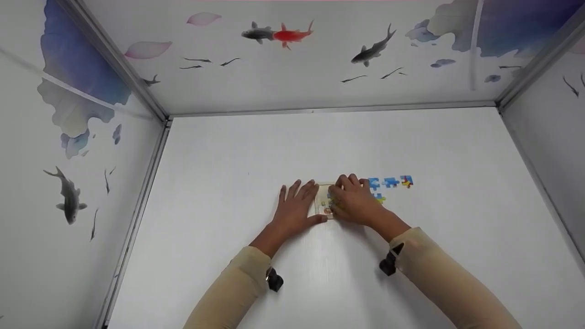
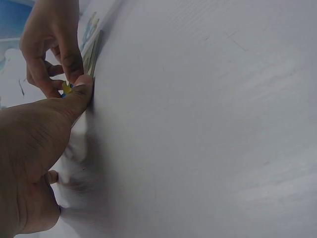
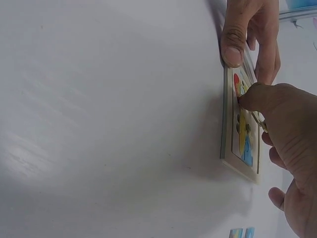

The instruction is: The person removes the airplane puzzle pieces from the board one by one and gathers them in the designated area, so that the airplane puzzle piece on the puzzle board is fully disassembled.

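A small wooden puzzle tray (image 1: 321, 194) with a pale raised frame lies flat on the white table. My left hand (image 1: 295, 209) rests along its left side, fingers straight and spread, the thumb (image 3: 232, 55) pressing the near edge. Over the tray's right part, my right hand (image 1: 357, 200) pinches a yellow and blue jigsaw piece (image 2: 67, 89) between thumb and fingertips. Coloured pieces (image 3: 246, 141) sit inside the frame in the right wrist view. The right hand hides much of the tray from the head view.
Right of the tray, loose jigsaw pieces lie in a row: two blue ones (image 1: 390, 182) and a multicoloured one (image 1: 406, 181). A blue and yellow piece (image 1: 380, 198) lies nearer, partly behind the right hand. White panels (image 1: 315, 87) with fish prints enclose the table's back and sides.
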`<state>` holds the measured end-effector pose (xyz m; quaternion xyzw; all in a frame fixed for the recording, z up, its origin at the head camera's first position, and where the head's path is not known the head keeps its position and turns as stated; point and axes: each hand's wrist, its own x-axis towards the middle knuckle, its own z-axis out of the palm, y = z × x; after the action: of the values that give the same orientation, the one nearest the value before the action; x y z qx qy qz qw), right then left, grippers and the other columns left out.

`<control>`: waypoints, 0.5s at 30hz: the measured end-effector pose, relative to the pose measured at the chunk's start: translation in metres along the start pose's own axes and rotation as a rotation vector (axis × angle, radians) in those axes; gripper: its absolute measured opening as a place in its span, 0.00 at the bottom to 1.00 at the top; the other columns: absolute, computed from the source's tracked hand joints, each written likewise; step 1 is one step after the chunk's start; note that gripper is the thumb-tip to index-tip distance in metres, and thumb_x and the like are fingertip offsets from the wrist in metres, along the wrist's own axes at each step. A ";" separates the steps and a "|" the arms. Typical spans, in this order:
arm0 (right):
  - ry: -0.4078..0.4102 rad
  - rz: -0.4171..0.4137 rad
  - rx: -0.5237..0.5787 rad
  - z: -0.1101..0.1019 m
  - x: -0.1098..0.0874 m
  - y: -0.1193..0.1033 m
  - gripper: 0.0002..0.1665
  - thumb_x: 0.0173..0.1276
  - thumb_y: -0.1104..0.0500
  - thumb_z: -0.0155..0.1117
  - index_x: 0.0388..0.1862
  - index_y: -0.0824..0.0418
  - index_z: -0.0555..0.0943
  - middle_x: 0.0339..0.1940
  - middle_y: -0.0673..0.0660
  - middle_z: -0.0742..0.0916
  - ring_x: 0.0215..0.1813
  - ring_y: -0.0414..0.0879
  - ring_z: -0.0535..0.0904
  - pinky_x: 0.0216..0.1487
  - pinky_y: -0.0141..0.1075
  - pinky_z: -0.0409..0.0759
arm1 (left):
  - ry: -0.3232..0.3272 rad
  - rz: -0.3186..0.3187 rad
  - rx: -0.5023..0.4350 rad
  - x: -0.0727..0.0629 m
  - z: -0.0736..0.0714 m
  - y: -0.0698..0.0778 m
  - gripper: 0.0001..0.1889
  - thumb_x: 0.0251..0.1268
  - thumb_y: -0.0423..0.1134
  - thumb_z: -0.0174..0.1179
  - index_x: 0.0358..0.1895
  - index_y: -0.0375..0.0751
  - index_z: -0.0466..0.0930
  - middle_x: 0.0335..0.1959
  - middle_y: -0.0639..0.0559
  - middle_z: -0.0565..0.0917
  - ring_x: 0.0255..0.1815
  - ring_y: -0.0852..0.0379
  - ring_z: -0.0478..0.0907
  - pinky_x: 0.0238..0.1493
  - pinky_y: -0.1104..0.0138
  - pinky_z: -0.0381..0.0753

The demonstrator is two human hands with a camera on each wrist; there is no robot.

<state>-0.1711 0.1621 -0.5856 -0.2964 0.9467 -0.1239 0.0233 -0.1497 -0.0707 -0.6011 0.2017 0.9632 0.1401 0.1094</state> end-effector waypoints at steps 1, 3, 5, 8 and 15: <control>0.003 -0.002 0.005 0.000 0.000 0.000 0.26 0.77 0.48 0.73 0.68 0.59 0.85 0.60 0.60 0.80 0.60 0.59 0.72 0.64 0.70 0.74 | 0.000 0.000 0.002 0.000 0.000 0.000 0.52 0.75 0.75 0.58 0.91 0.49 0.56 0.91 0.52 0.57 0.92 0.42 0.47 0.87 0.36 0.46; 0.016 -0.008 0.010 0.000 0.000 0.001 0.25 0.77 0.48 0.74 0.66 0.59 0.86 0.58 0.60 0.80 0.59 0.59 0.73 0.63 0.71 0.74 | -0.002 0.000 0.002 0.001 0.000 0.000 0.52 0.75 0.75 0.58 0.91 0.49 0.55 0.91 0.52 0.57 0.92 0.41 0.47 0.87 0.35 0.46; 0.025 -0.014 0.012 0.000 0.000 0.001 0.24 0.77 0.48 0.74 0.64 0.59 0.86 0.57 0.60 0.81 0.57 0.58 0.73 0.63 0.72 0.74 | -0.007 0.000 0.001 0.001 0.000 0.000 0.52 0.75 0.75 0.58 0.91 0.49 0.55 0.91 0.52 0.57 0.92 0.42 0.47 0.87 0.36 0.46; 0.039 -0.021 0.014 0.001 0.000 0.003 0.24 0.76 0.47 0.75 0.63 0.58 0.87 0.55 0.59 0.81 0.56 0.58 0.73 0.63 0.72 0.74 | -0.010 0.000 0.001 0.001 0.000 0.000 0.53 0.75 0.75 0.57 0.91 0.49 0.55 0.91 0.52 0.56 0.92 0.42 0.47 0.87 0.36 0.46; 0.074 -0.024 0.085 0.001 -0.005 0.011 0.26 0.76 0.46 0.77 0.67 0.56 0.86 0.55 0.58 0.80 0.54 0.56 0.71 0.61 0.68 0.73 | 0.000 0.009 0.010 0.000 0.001 -0.003 0.53 0.75 0.76 0.56 0.91 0.48 0.55 0.91 0.52 0.57 0.92 0.41 0.47 0.87 0.35 0.46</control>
<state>-0.1726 0.1737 -0.5899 -0.3015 0.9373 -0.1750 -0.0006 -0.1507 -0.0727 -0.6034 0.2068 0.9629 0.1360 0.1078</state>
